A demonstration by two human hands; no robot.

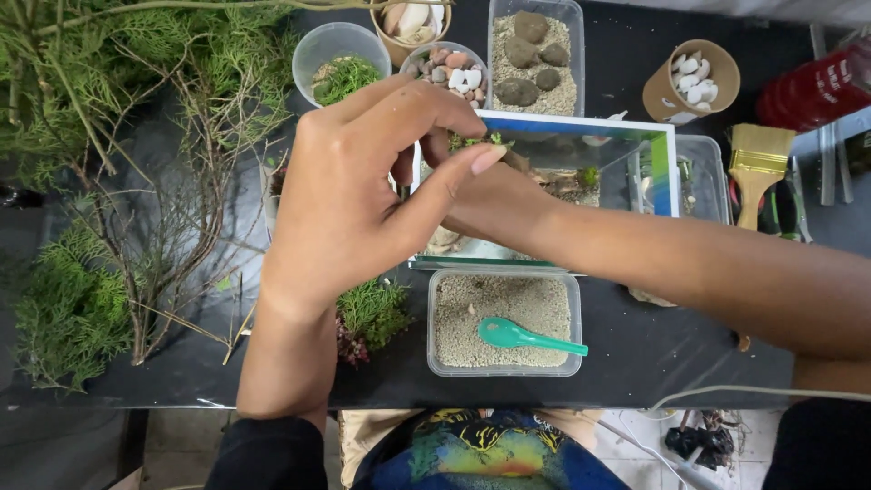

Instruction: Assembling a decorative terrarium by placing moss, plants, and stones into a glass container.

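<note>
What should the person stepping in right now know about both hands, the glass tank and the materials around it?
Left hand: raised over the glass tank, fingers curled by a small green sprig; whether it grips the sprig cannot be told.
Right hand: reaches across into the tank, mostly hidden behind the left hand.
Around: sand tub with green spoon at the front edge; loose green branches to the left; cups of moss, pebbles and white stones at the back; brush to the right.
Done: the tank already holds some bits of greenery.
Left: the sprig is not set down yet.

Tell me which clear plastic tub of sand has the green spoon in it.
The near sand tub by the table's front edge; the green spoon lies on it. The far tub holds stones.
</note>
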